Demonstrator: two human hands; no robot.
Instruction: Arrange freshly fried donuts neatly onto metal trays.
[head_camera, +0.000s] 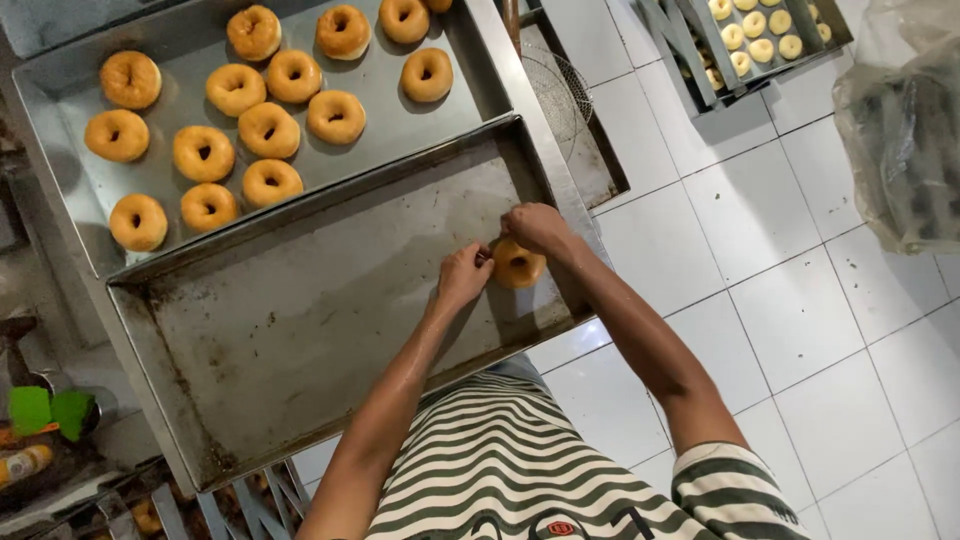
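A single golden fried doughnut (518, 266) lies near the right end of a worn metal tray (300, 320). My left hand (464, 276) touches its left side with the fingertips. My right hand (537, 227) is curled over its top edge. Both hands pinch at the doughnut, which rests on the tray floor. A second metal tray (420, 130) behind it carries several fried doughnuts (268, 130) in loose rows.
White floor tiles (800, 300) lie to the right. A rack with a tray of pale raw doughnuts (760, 35) stands at top right. A clear plastic bag (905, 140) hangs at the right edge. A wire skimmer (560, 95) rests beside the trays. Green items (50, 410) sit at left.
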